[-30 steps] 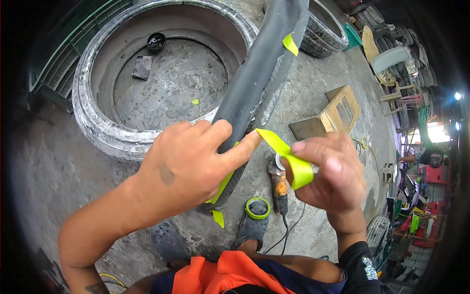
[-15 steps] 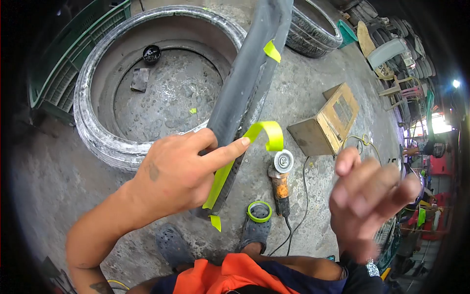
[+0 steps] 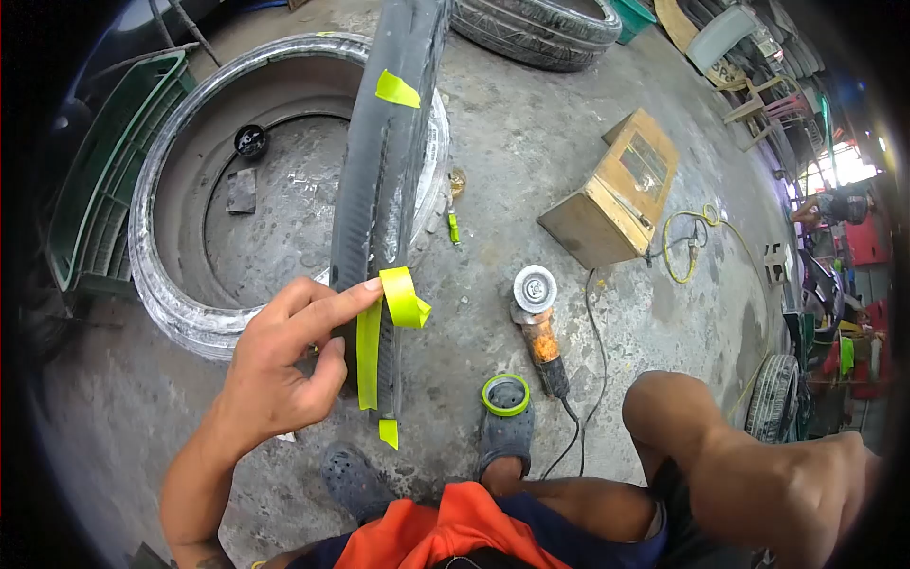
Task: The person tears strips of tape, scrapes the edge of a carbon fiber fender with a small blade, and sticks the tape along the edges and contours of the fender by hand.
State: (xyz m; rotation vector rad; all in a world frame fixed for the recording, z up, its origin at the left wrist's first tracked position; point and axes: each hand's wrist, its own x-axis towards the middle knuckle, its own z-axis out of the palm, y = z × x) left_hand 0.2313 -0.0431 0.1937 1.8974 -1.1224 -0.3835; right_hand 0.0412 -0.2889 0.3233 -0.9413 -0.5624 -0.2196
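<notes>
I saw the narrow neon-yellow tape left of centre, long axis running down the dark strip; my left hand, nearer, index extended, pressed its curled upper end. Right hand's fingers: I could not tell.

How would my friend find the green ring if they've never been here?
Find the big round tire on the floor, then look down and right to the two gray shoes. The green ring sits on the right one. It's a closed circle, unlike the loose green strip nearby.
</notes>
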